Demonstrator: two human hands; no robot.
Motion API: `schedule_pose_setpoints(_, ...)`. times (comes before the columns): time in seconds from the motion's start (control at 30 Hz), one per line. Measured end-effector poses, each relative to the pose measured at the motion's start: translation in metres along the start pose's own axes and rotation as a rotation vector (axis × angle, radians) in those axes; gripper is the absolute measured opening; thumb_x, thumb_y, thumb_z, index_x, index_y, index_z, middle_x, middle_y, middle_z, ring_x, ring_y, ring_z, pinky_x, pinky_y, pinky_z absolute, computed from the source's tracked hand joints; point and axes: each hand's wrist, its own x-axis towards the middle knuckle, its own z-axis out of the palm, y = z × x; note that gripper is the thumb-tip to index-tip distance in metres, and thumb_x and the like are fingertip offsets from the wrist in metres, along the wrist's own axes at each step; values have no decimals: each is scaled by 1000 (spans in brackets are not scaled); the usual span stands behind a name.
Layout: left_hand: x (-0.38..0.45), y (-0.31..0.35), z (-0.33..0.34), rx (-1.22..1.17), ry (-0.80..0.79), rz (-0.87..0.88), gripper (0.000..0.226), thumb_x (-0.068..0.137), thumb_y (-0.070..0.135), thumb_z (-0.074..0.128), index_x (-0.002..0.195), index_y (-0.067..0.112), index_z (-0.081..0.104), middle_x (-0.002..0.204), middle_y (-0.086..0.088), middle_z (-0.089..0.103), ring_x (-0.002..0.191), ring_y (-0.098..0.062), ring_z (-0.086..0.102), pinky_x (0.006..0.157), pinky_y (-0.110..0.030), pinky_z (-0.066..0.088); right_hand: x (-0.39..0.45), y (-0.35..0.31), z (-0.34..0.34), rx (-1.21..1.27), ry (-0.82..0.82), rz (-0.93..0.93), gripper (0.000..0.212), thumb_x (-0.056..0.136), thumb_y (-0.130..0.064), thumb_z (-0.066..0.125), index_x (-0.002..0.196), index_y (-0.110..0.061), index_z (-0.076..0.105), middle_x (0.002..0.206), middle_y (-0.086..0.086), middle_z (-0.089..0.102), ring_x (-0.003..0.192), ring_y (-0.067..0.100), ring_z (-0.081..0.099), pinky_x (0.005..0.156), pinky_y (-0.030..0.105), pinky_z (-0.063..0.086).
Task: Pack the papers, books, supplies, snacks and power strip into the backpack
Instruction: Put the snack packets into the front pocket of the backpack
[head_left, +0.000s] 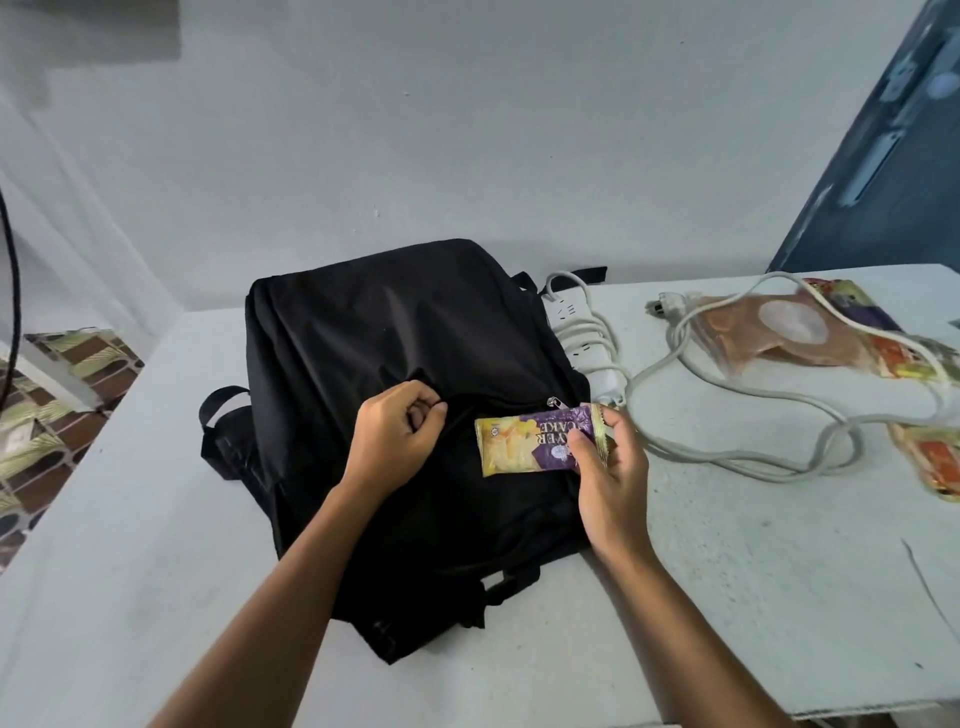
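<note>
A black backpack (395, 332) lies flat on the white table (130, 519). My left hand (397, 434) pinches the black fabric at the edge of its front pocket, beside the zipper pull (551, 401). My right hand (613, 473) grips a yellow and purple layer cake snack (530, 441) by its right end, over the pocket. A white power strip (587, 338) with a long grey cable (748, 415) lies right of the bag. A clear snack bag (789, 332) rests under the cable at the far right.
Another orange snack packet (930, 462) lies at the table's right edge. A pale wall rises behind the table and a dark blue door (883, 156) stands at the back right. Patterned floor tiles (47, 395) show to the left.
</note>
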Motion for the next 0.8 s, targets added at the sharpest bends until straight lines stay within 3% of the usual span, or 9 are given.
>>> schedule_pose_setpoints(0.27, 0, 1, 1, -15, 3, -8, 22, 82, 4, 69, 72, 20, 59, 56, 13, 47, 53, -7, 47, 53, -10, 36, -1, -3, 0, 30, -6, 5, 28, 93, -3, 55, 103, -29, 59, 95, -6, 66, 85, 4, 64, 73, 19, 52)
schedule_pose_setpoints(0.7, 0, 2, 0, -9, -10, -17, 17, 83, 6, 69, 72, 17, 61, 56, 8, 51, 54, -12, 48, 51, -16, 40, -2, -3, -1, -1, -22, 35, 22, 93, -4, 56, 109, -18, 60, 97, 1, 67, 88, 12, 66, 75, 26, 56)
schedule_pose_setpoints(0.8, 0, 1, 0, -2, -18, -24, 16, 83, 7, 68, 72, 17, 61, 56, 7, 51, 54, -12, 48, 51, -18, 40, -1, -9, -5, -50, -83, 45, 13, 89, -6, 63, 97, -16, 60, 88, 4, 69, 79, 13, 68, 67, 23, 56)
